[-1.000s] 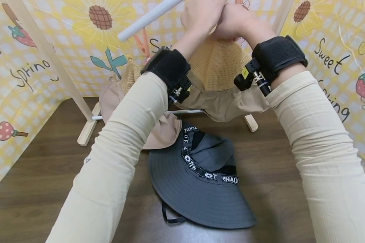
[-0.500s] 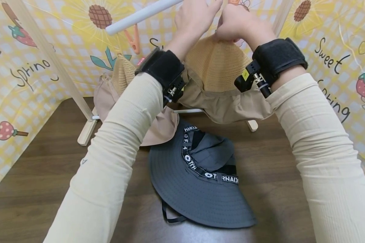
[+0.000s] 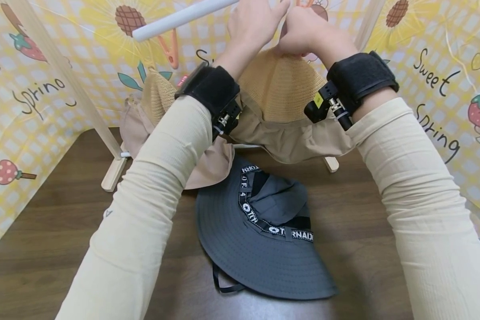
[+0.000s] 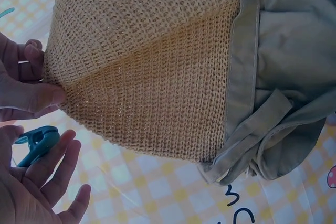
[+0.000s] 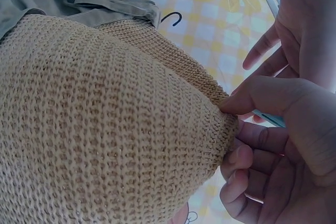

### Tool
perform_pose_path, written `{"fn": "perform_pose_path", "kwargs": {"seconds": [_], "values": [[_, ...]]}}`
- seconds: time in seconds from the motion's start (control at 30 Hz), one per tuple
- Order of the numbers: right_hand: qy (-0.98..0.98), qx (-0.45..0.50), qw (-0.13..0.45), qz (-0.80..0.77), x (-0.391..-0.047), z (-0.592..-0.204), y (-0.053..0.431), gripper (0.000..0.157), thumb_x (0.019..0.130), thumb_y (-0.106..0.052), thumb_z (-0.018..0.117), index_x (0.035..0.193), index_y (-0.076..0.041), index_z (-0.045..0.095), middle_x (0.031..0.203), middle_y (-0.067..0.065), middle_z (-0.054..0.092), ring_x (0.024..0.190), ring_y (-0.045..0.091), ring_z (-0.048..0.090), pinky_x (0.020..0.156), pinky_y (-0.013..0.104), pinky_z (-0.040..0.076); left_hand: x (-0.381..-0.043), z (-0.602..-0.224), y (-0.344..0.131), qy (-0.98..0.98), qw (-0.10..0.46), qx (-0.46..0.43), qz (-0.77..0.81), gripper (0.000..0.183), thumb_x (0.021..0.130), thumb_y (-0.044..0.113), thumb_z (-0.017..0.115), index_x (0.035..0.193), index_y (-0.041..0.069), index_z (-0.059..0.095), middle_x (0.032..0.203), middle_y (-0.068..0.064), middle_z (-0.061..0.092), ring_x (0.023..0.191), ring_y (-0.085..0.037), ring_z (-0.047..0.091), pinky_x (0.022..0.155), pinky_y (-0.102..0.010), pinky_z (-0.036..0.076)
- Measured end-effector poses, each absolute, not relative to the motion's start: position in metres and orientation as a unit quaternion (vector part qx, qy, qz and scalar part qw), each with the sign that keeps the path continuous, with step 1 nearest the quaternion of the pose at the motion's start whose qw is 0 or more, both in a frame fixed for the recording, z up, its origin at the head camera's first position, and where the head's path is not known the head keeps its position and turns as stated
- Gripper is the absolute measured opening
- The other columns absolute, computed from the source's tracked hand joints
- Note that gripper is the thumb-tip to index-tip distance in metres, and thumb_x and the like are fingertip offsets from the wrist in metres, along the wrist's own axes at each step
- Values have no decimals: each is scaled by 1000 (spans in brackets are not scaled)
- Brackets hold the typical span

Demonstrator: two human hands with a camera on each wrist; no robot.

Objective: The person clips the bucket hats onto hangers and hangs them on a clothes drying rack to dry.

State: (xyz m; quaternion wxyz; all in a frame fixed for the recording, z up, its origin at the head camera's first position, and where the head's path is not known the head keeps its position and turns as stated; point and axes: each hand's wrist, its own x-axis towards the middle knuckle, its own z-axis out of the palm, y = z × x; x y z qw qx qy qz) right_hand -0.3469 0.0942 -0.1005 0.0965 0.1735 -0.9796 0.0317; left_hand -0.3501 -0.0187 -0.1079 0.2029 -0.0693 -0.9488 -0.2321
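My right hand (image 3: 304, 29) pinches the top of a straw-crowned sun hat (image 3: 282, 89) between thumb and fingers. The hat hangs down from that grip, its beige fabric brim (image 3: 296, 140) lowest. Beside it is my left hand (image 3: 250, 26), which holds a teal clothespin (image 4: 39, 142) between thumb and index finger, the other fingers spread. In the left wrist view the clothespin is close to the pinched crown (image 4: 142, 66). The head view does not show the clothespin. Behind my left forearm hangs a pink hat with a straw crown (image 3: 160, 95), partly hidden.
A white rod (image 3: 184, 20) runs above, with an orange clothespin (image 3: 170, 51) beneath it. Wooden uprights (image 3: 64, 80) stand on feet joined by a low white bar (image 3: 246, 146). A dark grey bucket hat (image 3: 260, 253) lies on the wooden table (image 3: 368, 266).
My left hand has drawn slightly left, apart from the right hand. The rod's near end, the orange clothespin and the pink hat have shifted left. My right hand keeps its pinch.
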Motion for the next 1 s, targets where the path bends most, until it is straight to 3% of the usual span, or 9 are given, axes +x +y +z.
{"fn": "perform_pose_path", "kwargs": {"seconds": [0.13, 0.3, 0.53, 0.67, 0.87, 1.0], "values": [[-980, 172, 95, 34, -347, -102, 92, 24, 86, -26, 55, 82, -3, 61, 48, -7, 41, 46, 7, 41, 44, 19, 36, -350, -107, -19, -953, 197, -64, -221, 61, 94, 59, 33, 143, 23, 31, 70, 8, 32, 55, -3, 32, 48, -17, 25], [-979, 177, 94, 39, -347, -104, 91, 22, 85, -24, 55, 78, -3, 58, 48, -6, 40, 44, 8, 40, 46, 22, 36, -351, -107, -19, -956, 191, -61, -213, 61, 94, 59, 31, 144, 23, 29, 68, 8, 33, 53, -3, 32, 45, -16, 25], [-980, 172, 94, 30, -345, -103, 90, 25, 87, -26, 55, 87, -2, 62, 54, -5, 44, 49, 9, 42, 48, 23, 37, -351, -109, -22, -952, 198, -77, -220, 57, 97, 52, 32, 144, 21, 29, 61, 11, 36, 49, -1, 33, 46, -14, 27], [-980, 172, 92, 32, -345, -104, 89, 24, 86, -26, 55, 84, -3, 61, 52, -5, 43, 49, 9, 42, 48, 23, 37, -351, -109, -23, -953, 193, -80, -219, 56, 97, 52, 31, 144, 20, 30, 58, 12, 37, 46, 0, 33, 43, -14, 26], [-981, 168, 92, 37, -344, -104, 89, 23, 86, -26, 55, 82, -4, 57, 54, -4, 43, 50, 9, 42, 48, 23, 37, -350, -107, -22, -957, 189, -76, -208, 50, 98, 51, 30, 133, 20, 48, 54, 12, 37, 48, -1, 33, 42, -14, 25], [-981, 166, 91, 42, -344, -103, 87, 21, 87, -25, 55, 77, -6, 54, 51, -6, 41, 47, 7, 42, 52, 25, 37, -350, -106, -22, -957, 189, -75, -206, 49, 98, 50, 29, 134, 20, 46, 57, 12, 37, 49, -2, 33, 43, -14, 25]]}}
